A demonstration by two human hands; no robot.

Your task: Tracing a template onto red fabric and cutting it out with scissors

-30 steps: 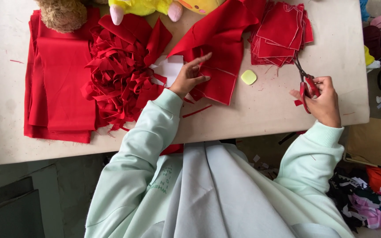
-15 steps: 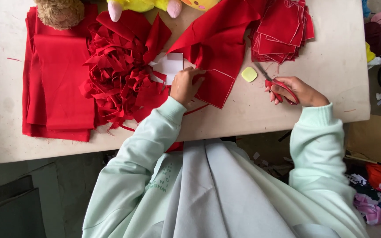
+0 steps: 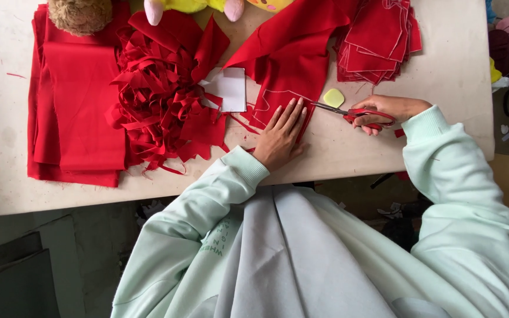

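My left hand (image 3: 281, 134) lies flat, fingers together, pressing down the lower end of a red cloth piece (image 3: 290, 56) marked with white chalk lines. My right hand (image 3: 387, 112) grips red-handled scissors (image 3: 354, 113), whose blades point left toward the cloth's right edge near my left fingertips. A small yellow chalk piece (image 3: 334, 97) lies just above the blades. A white card template (image 3: 230, 88) rests on the table left of the cloth.
A heap of red cloth scraps (image 3: 160, 100) sits left of centre, folded red fabric (image 3: 78, 106) at far left, a stack of cut red pieces (image 3: 378, 38) at top right. Plush toys (image 3: 81, 13) line the beige table's (image 3: 455, 76) far edge.
My right hand brought the scissors leftward from the table's right side to the cloth's edge. My left hand flattened onto the cloth and slid slightly toward me.
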